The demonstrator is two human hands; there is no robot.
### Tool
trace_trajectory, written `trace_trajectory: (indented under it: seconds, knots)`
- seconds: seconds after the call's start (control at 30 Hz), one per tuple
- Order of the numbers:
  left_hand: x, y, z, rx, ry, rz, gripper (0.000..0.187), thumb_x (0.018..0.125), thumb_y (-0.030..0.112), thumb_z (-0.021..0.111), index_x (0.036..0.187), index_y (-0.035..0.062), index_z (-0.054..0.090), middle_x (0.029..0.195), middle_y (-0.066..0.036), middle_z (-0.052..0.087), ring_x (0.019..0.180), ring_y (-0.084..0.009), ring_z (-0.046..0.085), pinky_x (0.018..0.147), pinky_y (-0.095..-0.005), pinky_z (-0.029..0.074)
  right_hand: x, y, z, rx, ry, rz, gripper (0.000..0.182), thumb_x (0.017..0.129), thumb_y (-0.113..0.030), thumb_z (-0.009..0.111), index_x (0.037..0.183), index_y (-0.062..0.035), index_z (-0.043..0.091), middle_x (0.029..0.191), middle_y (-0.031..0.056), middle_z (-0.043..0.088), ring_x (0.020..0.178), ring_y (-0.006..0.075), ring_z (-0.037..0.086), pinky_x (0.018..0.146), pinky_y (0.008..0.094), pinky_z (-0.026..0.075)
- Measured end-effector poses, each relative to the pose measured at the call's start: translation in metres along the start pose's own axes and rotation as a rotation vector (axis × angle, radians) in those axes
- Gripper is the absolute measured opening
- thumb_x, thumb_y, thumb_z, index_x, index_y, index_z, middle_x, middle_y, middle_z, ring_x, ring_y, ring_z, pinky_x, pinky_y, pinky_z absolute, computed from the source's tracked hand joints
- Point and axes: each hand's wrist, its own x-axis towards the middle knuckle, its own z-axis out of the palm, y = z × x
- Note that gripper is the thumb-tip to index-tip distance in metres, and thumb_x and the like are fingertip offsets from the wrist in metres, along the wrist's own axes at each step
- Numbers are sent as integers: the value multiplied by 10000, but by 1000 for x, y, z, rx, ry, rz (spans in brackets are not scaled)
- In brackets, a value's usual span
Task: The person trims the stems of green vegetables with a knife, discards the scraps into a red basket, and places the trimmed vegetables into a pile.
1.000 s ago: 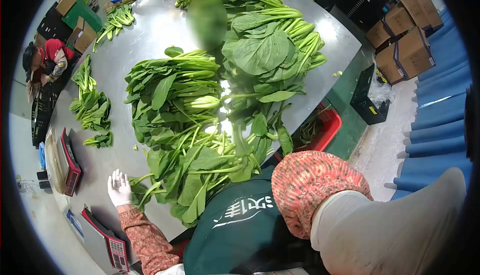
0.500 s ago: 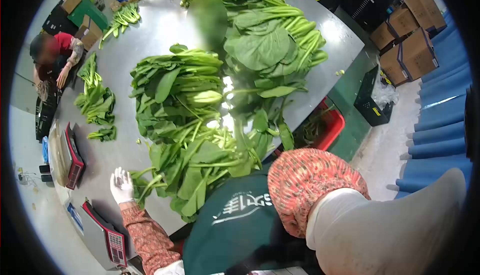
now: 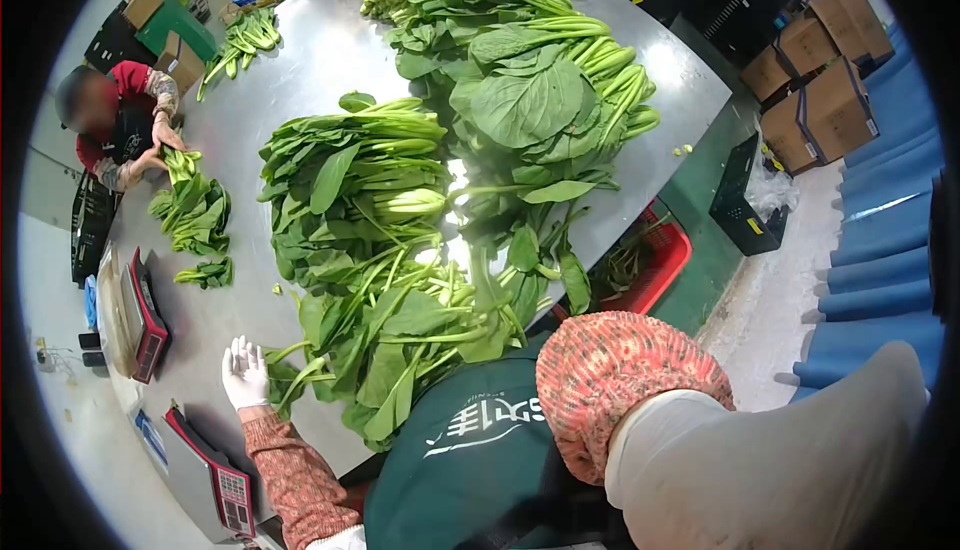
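White-gloved, my left hand (image 3: 245, 374) is at the lower left over the metal table, fingers apart and nothing in them. Just to its right lie loose leafy greens (image 3: 400, 335). Beyond these are a stacked pile of greens (image 3: 340, 170) and, further right, a pile with large leaves and pale stems (image 3: 530, 100). My right arm, in an orange knitted sleeve (image 3: 630, 380), bends close to the camera at the lower right; my right hand does not show.
Two red-edged scales (image 3: 148, 315) (image 3: 232, 495) stand at the left. A co-worker (image 3: 125, 115) touches a small bunch of greens (image 3: 182, 165) across the metal table (image 3: 245, 300). A red basket (image 3: 665, 260) is below its right edge, near a black crate (image 3: 745, 195) and cardboard boxes (image 3: 820, 115).
The co-worker has leaned in and brought both hands onto the small bunch. A green blur over the upper middle is gone. My left hand has barely moved.
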Motion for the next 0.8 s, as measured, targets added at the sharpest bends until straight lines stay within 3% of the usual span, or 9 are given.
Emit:
trace_trajectory:
  seconds: [0.8]
  knots:
    - [1, -1, 6, 4, 2, -2, 396, 955, 229, 619, 1299, 45, 554, 1235, -55, 639, 1024, -204, 612, 999, -404, 503, 3, 2, 1, 111, 21, 29, 216, 836, -35, 618, 627, -27, 563, 650, 125, 616, 450, 190, 533, 416, 347, 413]
